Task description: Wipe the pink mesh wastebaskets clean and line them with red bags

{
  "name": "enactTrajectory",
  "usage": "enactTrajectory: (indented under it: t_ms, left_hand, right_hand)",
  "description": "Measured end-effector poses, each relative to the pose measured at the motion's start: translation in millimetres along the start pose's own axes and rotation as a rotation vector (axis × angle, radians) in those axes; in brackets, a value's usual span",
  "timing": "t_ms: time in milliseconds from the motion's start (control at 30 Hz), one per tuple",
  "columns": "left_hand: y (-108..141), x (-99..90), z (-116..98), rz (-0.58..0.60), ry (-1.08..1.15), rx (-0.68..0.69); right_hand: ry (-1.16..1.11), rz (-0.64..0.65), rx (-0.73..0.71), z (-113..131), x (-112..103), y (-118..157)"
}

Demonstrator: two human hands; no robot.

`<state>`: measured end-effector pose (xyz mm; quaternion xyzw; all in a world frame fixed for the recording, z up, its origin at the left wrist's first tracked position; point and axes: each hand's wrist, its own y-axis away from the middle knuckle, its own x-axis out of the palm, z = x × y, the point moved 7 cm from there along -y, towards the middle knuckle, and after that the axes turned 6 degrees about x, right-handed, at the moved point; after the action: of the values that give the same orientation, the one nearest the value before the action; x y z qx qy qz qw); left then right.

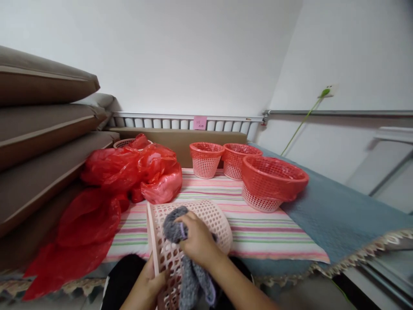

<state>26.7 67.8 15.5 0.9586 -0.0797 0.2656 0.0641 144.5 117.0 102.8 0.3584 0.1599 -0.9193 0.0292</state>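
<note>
A pale pink perforated basket (213,215) lies on its side at the front of the striped cloth, its rim turned left. My left hand (151,280) grips that rim low down, with the thumb on the outer wall. A grey knitted cloth (174,226) with a light purple edge is bunched in my right hand (198,241), pressed against the basket's side. The cloth's loose end hangs down over the lower part of the basket.
Red plastic bags (129,172) are heaped at the left beside stacked cushions (48,116). Three baskets lined with red bags (206,161) stand at the back and right on the striped cloth (264,234). Behind them is a radiator (155,122).
</note>
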Motion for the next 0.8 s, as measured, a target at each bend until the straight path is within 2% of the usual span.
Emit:
enactTrajectory:
  t_ms: [67, 133, 200, 300, 400, 500, 633, 733, 800]
  left_hand:
    - [0, -3.5, -1, -0.018, -0.029, 0.024]
    - [0, -4.6, -1, -0.005, -0.055, 0.036]
    - [1, -4.2, 3, 0.029, -0.069, 0.027]
    - [2, -3.7, 13, 0.089, -0.067, -0.011]
    - [4, -2.0, 17, 0.141, -0.080, -0.044]
    - [6, 3.6, 11, 0.155, -0.073, -0.038]
    - [8, 11.7, 4, 0.109, -0.077, -0.025]
    - [8, 13.4, 3, 0.078, -0.071, -0.008]
    - [7, 11.1, 2, 0.051, -0.057, 0.001]
  right_hand:
    - [0.007, 0.042, -0.063, 25, 15, 6]
    - [0.041, 0.066, -0.123, 38, 24, 11]
    - [0.106, 0.091, -0.184, 40, 29, 17]
    - [0.234, 0.132, -0.281, 27, 26, 29]
    - [0.340, 0.113, -0.255, -6, 5, 38]
    - [0.401, 0.041, -0.084, -56, -28, 39]
    - [0.394, -0.136, 0.168, -128, -71, 39]
    - [0.348, -0.246, 0.327, -168, -85, 46]
    - [0.322, -0.304, 0.368, -179, -86, 50]
